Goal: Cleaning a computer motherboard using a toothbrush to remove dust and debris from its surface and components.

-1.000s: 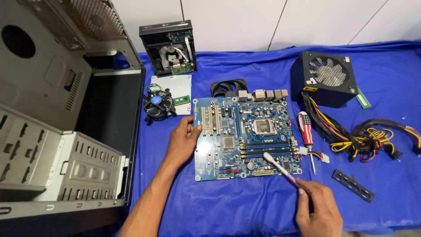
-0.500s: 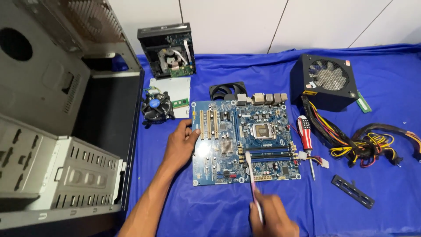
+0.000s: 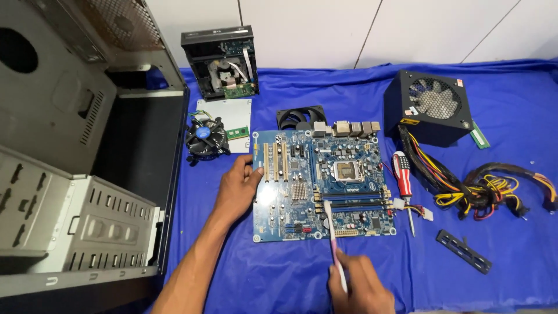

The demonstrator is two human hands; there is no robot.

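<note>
Motherboard (image 3: 323,183) lay flat on blue cloth (image 3: 279,273), right of the open case (image 3: 87,174). My left hand (image 3: 237,187) pressed its left edge, fingers spread. My right hand (image 3: 359,286) gripped a toothbrush (image 3: 332,232), bristles on the board's near part.

Head view looks steeply down from above; near the cloth-covered table (image 3: 302,285).

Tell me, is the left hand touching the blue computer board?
Touching. The head view shows the left hand lying on the left edge of the motherboard.
</note>
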